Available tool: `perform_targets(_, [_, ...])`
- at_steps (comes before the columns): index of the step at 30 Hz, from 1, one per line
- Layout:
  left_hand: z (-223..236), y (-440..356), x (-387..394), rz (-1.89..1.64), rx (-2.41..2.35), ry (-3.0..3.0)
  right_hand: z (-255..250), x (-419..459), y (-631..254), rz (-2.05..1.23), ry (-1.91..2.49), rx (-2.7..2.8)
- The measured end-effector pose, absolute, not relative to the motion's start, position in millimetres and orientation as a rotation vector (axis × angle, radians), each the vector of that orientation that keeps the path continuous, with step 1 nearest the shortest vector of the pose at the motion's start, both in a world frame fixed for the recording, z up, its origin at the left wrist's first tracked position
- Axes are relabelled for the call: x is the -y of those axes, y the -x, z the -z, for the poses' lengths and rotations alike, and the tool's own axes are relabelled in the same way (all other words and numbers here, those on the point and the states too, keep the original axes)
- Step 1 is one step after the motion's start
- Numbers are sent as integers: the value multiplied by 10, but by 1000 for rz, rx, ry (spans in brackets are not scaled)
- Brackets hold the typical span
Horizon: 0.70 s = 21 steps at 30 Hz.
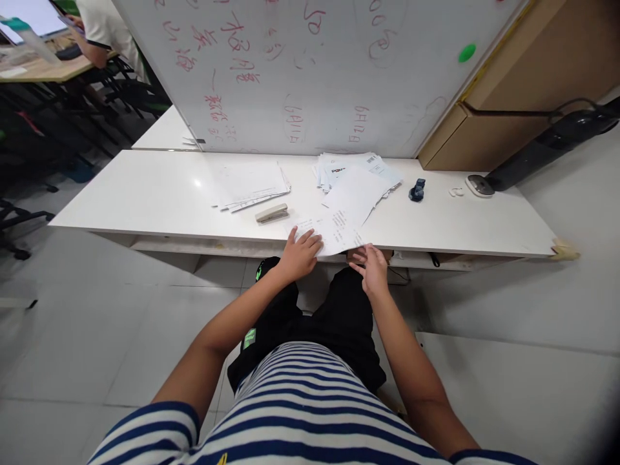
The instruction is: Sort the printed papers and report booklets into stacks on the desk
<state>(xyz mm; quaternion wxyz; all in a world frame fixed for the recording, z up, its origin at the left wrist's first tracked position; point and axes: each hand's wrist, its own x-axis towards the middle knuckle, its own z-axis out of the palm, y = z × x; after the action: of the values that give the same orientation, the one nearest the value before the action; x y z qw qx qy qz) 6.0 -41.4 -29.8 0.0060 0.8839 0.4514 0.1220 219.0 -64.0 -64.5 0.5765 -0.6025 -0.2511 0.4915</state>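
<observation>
A printed sheet of paper (334,229) lies at the front edge of the white table, its near edge jutting a little past it. My left hand (301,253) rests on its left part with the fingers spread flat. At the sheet's right corner, my right hand (372,266) pinches the paper between thumb and forefinger, the other fingers loosely bent. A beige stapler (272,213) sits just left of the sheet. Behind it is an untidy pile of papers (358,187), and a second stack of papers (254,187) lies farther left.
A whiteboard (310,84) with red writing stands along the table's back. To the right are a small dark blue object (417,190), a grey-and-white round device (479,185), a black cylinder (547,148) and cardboard boxes (484,139). Another person (109,32) sits at a desk, upper left.
</observation>
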Motion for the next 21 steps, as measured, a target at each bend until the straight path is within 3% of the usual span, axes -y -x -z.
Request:
perform_targets(5, [116, 120, 318, -441, -1404, -2851, 637, 527, -2353, -1605, 1284, 633])
perform_targets(9, [137, 111, 362, -381, -1458, -2797, 540, 488, -2321, -1753, 1261, 781])
perform_targets(17, [284, -85, 559, -471, -1307, -2588, 542, 692, -2061, -1238, 1407, 1059])
perform_targets(21, [221, -120, 526, -478, -1311, -2423, 547, 722, -2069, -1178, 1490, 1103])
